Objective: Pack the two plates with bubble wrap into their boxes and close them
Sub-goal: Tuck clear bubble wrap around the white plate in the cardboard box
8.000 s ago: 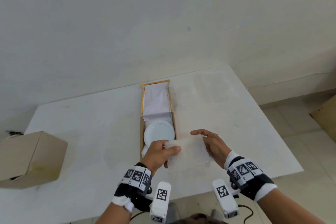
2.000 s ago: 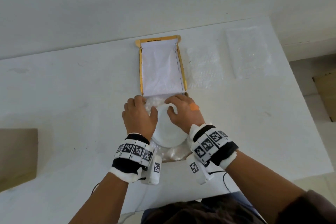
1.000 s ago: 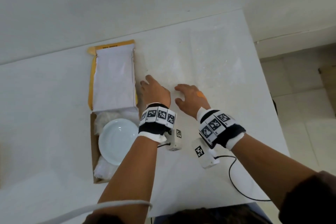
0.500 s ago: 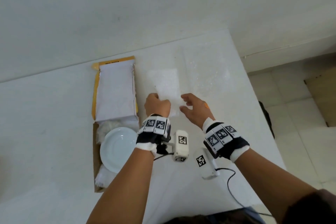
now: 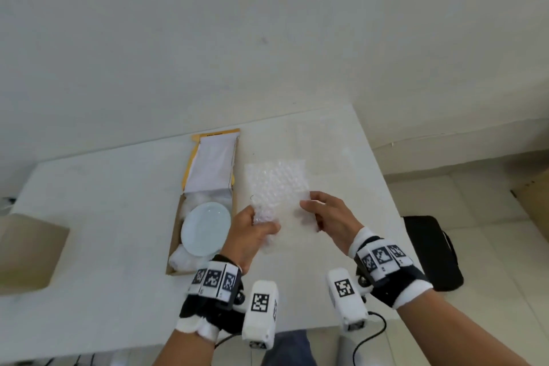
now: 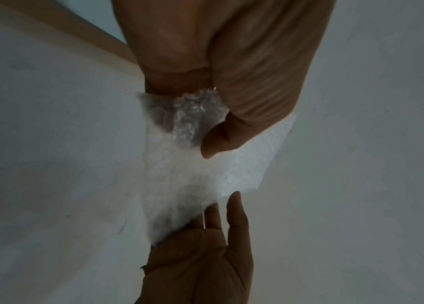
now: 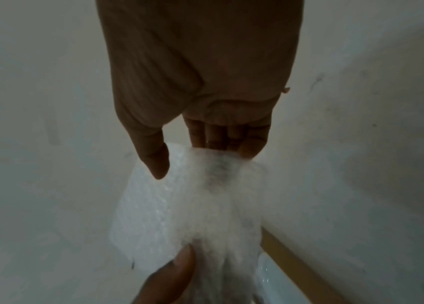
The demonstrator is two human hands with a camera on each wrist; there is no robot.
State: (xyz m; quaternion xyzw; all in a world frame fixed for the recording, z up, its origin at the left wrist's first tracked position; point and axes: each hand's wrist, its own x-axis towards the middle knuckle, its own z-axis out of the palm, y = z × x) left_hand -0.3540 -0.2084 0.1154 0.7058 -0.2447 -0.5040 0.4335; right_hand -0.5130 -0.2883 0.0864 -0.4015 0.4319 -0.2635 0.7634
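Head view: a bubble wrap sheet is held up at frame centre between both hands, above the white table. The left hand grips the sheet's lower left corner, thumb over curled fingers. The right hand pinches the sheet's right edge. Left of the sheet lies the open box, its lid flap laid back toward the upper frame; a white plate sits inside on wrap. A closed cardboard box shows at the left edge.

Left wrist view: the left hand, upper frame, clenches bunched wrap; the right hand is at the bottom.

Right wrist view: the thumb and fingers of the right hand nip the sheet. The box edge is at lower right.
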